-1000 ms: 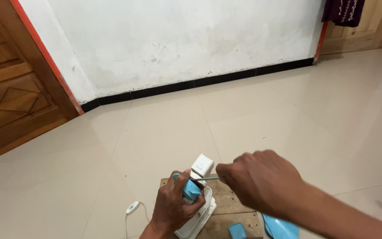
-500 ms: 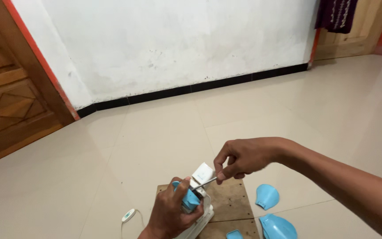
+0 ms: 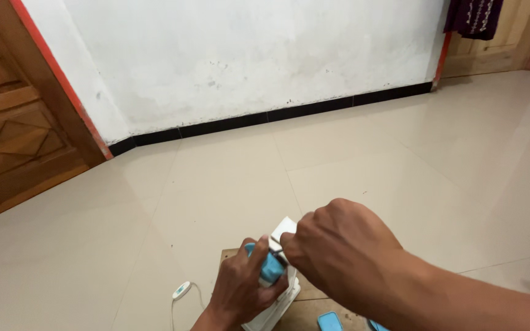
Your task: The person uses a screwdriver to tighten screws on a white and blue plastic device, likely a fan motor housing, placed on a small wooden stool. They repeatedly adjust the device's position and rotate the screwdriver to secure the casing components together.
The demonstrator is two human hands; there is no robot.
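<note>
Half a second ago the right hand (image 3: 338, 254) was held out to the side with its thin metal tool angled in; now it has closed in over the appliance, knuckles up, and hides most of that tool (image 3: 275, 251), of which only a short dark tip shows. Its fingers are curled tight, pinched around the tool's handle. Two loose blue shells that lay on the floor to the right are covered by the forearm.

Left hand (image 3: 238, 293) grips the blue part (image 3: 270, 268) on top of the white appliance (image 3: 275, 308), fingers wrapped narrow around it, thumb up. That appliance stands on a brown wooden board (image 3: 311, 309) on the tiled floor (image 3: 216, 184), near the board's left edge. One small blue piece (image 3: 329, 320) lies on the board's near edge. Left of the board, a white inline switch (image 3: 181, 290) on its cord rests on the floor.
</note>
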